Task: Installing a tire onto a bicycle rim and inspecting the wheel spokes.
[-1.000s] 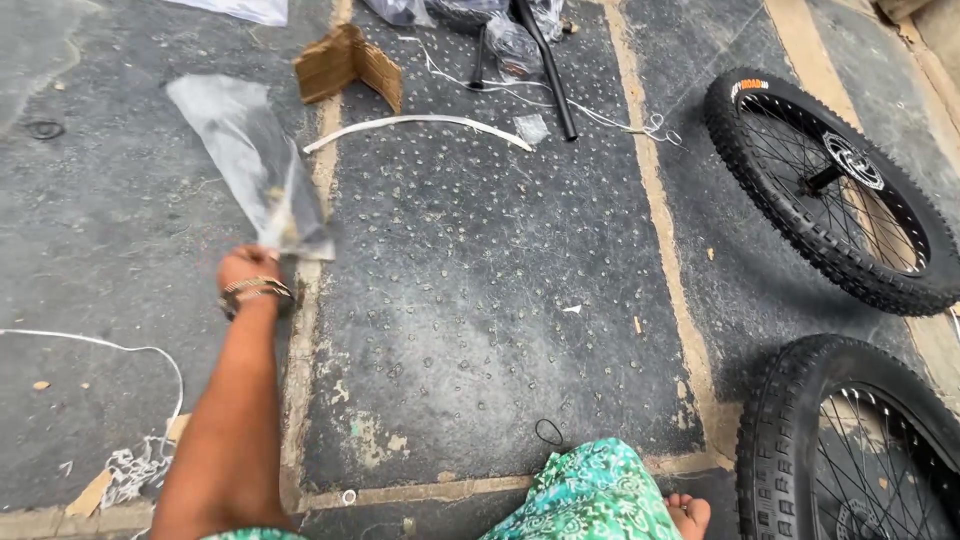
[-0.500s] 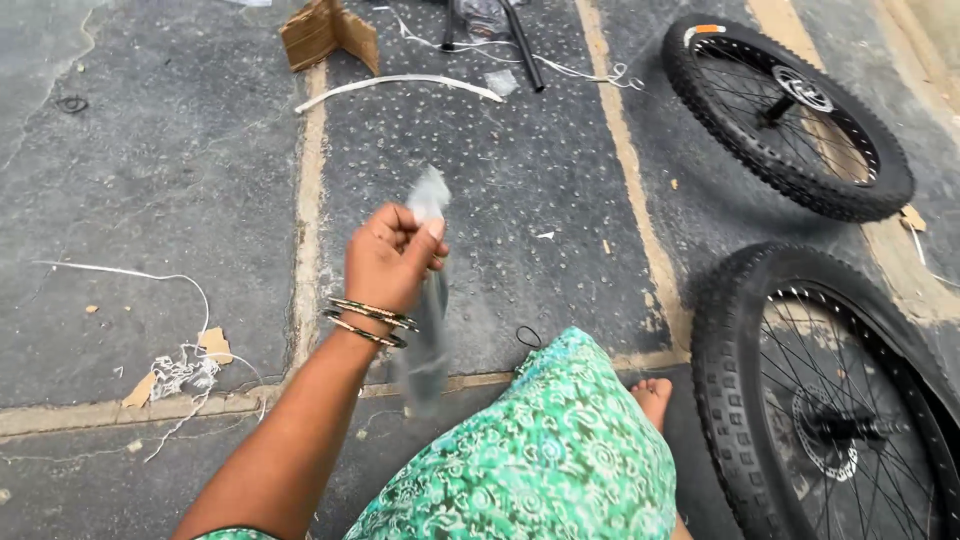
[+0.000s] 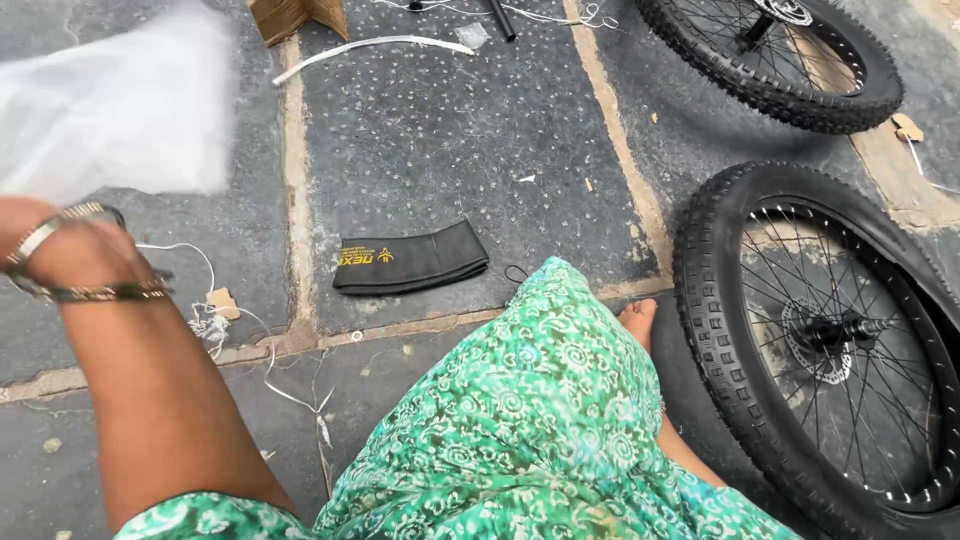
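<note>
One clear plastic bag (image 3: 115, 105) flutters from my left hand (image 3: 20, 215), pinched loosely; it could slip free onto the folded inner tube (image 3: 412, 260) lying below-right of it.

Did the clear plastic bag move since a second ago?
Yes. The clear plastic bag, earlier low beside the pavement joint below the cardboard scrap, is now lifted up at frame left, blurred.

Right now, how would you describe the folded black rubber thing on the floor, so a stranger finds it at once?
Start from the near black knobby-tyred spoked wheel at right. Go left, past the green patterned cloth, to the dark paving slab. The flat folded black rubber inner tube lies at its near edge, the only thing there with yellow print.
</note>
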